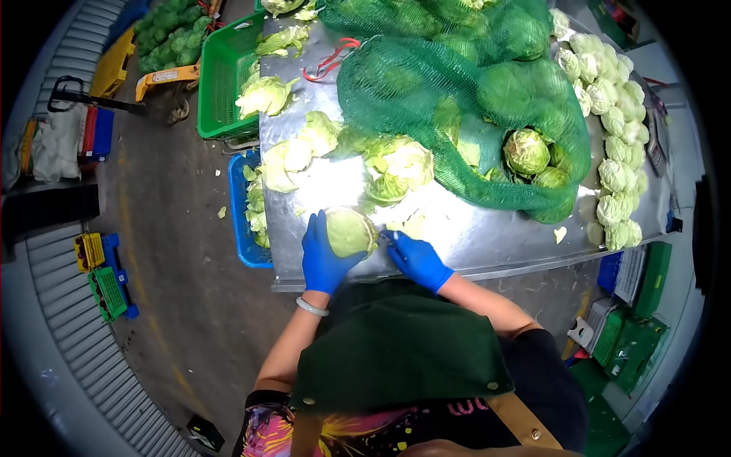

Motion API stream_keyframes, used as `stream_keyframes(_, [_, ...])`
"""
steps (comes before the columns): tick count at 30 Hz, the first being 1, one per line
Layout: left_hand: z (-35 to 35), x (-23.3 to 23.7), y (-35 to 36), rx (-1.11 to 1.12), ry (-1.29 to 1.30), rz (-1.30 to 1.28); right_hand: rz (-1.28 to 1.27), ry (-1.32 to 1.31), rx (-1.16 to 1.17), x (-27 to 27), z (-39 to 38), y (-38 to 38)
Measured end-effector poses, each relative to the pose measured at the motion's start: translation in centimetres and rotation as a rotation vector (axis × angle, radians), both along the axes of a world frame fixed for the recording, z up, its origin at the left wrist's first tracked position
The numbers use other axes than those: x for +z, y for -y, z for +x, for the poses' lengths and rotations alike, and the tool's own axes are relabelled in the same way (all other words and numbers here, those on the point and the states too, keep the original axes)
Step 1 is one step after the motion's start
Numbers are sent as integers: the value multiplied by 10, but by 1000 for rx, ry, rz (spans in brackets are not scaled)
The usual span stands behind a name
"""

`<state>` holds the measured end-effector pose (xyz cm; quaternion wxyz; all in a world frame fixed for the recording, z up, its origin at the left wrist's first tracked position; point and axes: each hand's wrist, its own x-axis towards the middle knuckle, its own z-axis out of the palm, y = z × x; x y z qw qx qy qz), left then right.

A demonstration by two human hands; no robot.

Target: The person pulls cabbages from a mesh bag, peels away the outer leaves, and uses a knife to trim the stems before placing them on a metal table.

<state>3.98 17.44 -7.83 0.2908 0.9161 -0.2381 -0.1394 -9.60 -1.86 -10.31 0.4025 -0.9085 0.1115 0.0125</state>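
Near the front edge of the metal table [487, 236], my left hand [326, 254], in a blue glove, holds a pale green cabbage [348, 231] by its left side. At the cabbage's right side is my right hand [416, 259], also gloved in blue, with its fingers closed on a small tool, perhaps a knife, that is mostly hidden. Behind the cabbage lie loose leaves [398, 167]. A green mesh bag [411, 84] of cabbages lies on the table, and one cabbage [526, 151] shows at its opening.
Trimmed cabbages [617, 175] line the table's right side. A green crate [221, 72] and a blue bin [242, 221] with leaves stand beyond the left edge. A red tie [327, 62] lies near the bag. Crates [636, 339] stand at the lower right.
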Motion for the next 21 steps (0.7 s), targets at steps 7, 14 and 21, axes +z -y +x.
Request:
stream_keyframes(7, [6,0,8,-11,10,85,15,-23,60,-26,28,-20])
stream_keyframes(14, [12,-5,14,-8,-6,110,-138,-341,2,-20,60,-27])
stream_keyframes(21, [36,0,5,-88,-106,89,-107,-216,115,-9,34,-24])
